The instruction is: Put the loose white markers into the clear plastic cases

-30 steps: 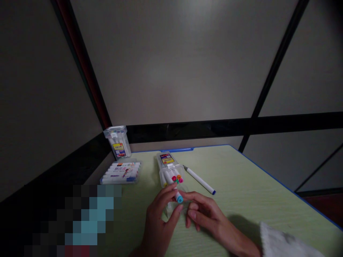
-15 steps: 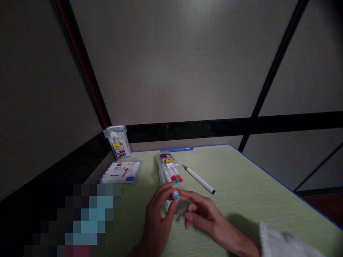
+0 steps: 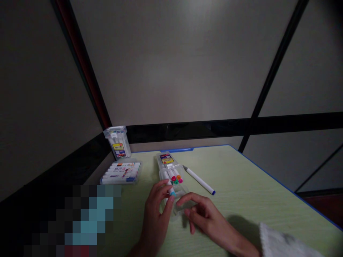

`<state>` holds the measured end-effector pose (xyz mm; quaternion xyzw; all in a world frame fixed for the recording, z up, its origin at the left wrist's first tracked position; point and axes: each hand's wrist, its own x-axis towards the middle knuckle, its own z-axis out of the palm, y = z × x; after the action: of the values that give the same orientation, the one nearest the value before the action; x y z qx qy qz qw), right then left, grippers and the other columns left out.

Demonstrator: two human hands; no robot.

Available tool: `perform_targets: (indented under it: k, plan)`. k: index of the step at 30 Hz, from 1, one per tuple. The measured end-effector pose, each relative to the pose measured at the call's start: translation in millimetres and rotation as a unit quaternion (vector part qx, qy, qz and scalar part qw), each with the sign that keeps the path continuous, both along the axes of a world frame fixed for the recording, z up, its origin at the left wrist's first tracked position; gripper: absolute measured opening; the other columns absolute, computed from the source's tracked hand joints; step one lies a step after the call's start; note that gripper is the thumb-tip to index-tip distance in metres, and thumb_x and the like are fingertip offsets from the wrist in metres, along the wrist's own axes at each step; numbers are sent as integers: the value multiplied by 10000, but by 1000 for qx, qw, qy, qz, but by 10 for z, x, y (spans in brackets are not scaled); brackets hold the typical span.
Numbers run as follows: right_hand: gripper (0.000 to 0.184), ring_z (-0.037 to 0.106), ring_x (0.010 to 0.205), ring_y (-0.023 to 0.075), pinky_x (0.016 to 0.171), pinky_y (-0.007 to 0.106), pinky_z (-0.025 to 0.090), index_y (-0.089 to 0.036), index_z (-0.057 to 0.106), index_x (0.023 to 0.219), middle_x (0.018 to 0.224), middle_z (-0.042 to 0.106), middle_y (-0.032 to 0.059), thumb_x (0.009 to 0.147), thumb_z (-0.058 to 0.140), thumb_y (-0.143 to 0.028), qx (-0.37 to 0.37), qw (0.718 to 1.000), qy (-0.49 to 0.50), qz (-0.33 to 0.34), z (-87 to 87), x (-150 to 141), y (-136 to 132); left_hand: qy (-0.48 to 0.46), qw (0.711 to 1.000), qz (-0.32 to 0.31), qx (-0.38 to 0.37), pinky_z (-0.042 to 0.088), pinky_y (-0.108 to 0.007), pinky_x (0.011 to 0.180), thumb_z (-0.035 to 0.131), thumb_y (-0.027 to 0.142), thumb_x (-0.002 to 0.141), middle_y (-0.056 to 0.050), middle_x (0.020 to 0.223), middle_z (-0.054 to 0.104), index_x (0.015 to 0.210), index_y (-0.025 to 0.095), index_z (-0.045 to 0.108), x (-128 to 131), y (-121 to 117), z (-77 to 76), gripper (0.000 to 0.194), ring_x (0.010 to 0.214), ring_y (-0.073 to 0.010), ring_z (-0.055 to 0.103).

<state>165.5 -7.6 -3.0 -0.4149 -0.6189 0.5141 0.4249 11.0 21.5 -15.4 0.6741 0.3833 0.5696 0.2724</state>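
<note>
A white marker with a light-blue end [image 3: 172, 191] is pinched between the thumb and fingers of my left hand [image 3: 157, 207]. Its far part points into the clear plastic marker case [image 3: 163, 160], which lies with its lid flipped open toward me. Several white markers with red, orange, pink and green ends [image 3: 177, 177] rest inside. To the right of the lid, my right hand [image 3: 205, 216] has its index finger bent and apart from the thumb, with nothing in it. The index fingertip is close to the clear lid [image 3: 182, 207]; contact is hard to tell.
A loose white marker with a dark-blue end [image 3: 200, 181] lies right of the case. On the left are a flat pack of markers [image 3: 122, 172] and an upright clear marker box [image 3: 118, 142]. A panelled wall [image 3: 184, 71] stands behind the pale green table [image 3: 254, 192].
My left hand has shifted slightly left with the light-blue-ended marker. My right index finger has moved away from that marker and now bends above the lid.
</note>
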Motion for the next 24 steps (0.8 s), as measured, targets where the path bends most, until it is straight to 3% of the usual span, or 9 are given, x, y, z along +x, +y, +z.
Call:
perform_targets:
  k: [6,19,24]
  plan:
    - [250,473,405,79,408,192,339,-113,555,927,537,480,-52,780,494,-305,-10,1000,-14,-6,-35,6,-8,14,1000,13,8,521,-270,784,515,155,804,-75,1073,559,932,192,642,-19,35,-28,185,967,-179,587]
    - [202,489,420,54,418,192,414,-133,551,869,666,519,-20,783,510,-311,-8,1000,-3,5,-62,-8,6,41,999,22,3,516,-259,754,471,153,818,-81,1119,552,1043,204,624,-29,39,-25,276,977,-178,576]
    - [208,475,408,60,413,188,410,-137,549,849,590,494,-42,790,505,-331,-8,1000,-8,17,-40,-11,2,52,998,32,12,516,-251,726,479,118,781,-81,1133,564,1053,207,625,-30,33,-12,321,972,-184,580]
